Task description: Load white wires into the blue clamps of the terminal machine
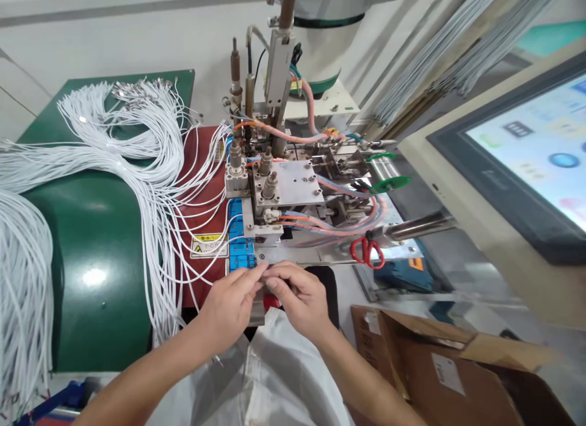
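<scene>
My left hand (232,305) and my right hand (300,296) meet at the fingertips just in front of the machine (293,185). Both are closed in a pinch, and whatever lies between the fingers is hidden or too small to make out. Right beyond my fingers is the near end of a row of blue fixture blocks (241,253). Thin white cables (153,231) run from a large bundle at the left over a dark red surface (195,154), and several end at the blue blocks. One cable passes close to my left hand.
A green table (98,316) carries more white cables (22,279). Red-handled scissors (367,252) and a green-flanged spool (387,173) are at the machine's right. A tilted touchscreen (544,145) juts in from the right, above an open cardboard box (439,365). A yellow warning label (209,245) sits near the blocks.
</scene>
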{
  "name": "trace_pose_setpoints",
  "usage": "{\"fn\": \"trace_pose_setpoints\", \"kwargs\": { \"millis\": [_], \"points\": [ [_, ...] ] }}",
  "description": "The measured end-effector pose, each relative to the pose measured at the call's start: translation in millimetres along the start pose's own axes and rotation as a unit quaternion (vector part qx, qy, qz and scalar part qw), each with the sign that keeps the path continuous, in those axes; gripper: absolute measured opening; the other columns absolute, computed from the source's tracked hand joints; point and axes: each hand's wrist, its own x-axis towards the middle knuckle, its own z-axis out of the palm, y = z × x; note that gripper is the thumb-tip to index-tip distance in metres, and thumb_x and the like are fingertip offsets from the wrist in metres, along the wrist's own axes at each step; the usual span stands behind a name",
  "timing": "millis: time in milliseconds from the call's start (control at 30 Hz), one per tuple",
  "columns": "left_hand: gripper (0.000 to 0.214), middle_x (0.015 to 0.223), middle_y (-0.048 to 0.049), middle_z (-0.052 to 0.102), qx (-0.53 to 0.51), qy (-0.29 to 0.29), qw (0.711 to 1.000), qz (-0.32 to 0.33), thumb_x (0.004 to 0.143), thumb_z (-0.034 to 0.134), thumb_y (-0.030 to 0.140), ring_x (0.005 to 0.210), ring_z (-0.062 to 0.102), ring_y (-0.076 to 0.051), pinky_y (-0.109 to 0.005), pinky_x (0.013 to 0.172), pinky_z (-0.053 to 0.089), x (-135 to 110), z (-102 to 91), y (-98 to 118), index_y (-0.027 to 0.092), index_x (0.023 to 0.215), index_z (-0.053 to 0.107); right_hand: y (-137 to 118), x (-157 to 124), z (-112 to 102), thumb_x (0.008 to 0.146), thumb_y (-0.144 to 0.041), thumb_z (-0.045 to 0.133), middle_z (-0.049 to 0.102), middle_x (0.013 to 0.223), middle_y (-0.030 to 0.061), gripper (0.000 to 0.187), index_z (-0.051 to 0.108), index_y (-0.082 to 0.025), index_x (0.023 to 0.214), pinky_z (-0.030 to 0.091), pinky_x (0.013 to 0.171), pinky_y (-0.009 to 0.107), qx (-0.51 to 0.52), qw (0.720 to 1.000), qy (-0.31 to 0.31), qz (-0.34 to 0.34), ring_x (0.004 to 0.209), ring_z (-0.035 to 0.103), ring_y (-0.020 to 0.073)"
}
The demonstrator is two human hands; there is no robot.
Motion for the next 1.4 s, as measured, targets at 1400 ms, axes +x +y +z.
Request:
{"fn": "trace_pose_setpoints", "kwargs": {
  "millis": [1400],
  "points": [
    [0.014, 0.075, -0.0016, 0.064, -0.087, 0.140, 0.970, -0.179, 0.082, 0.049, 0.020, 0.066, 0.059, -0.012, -0.023, 0.063, 0.048, 3.2, 23.9, -0.7, 0.017, 0.083, 0.063, 4.0, 3.2, 30.6, 0.080, -0.019, 0.052, 0.058, 0.073, 0.0031, 0.010, 0.060, -0.019, 0.074, 0.046, 0.060, 0.027, -0.038, 0.993, 0.113, 0.022, 0.068, 0.056, 0.0147]
  ]
}}
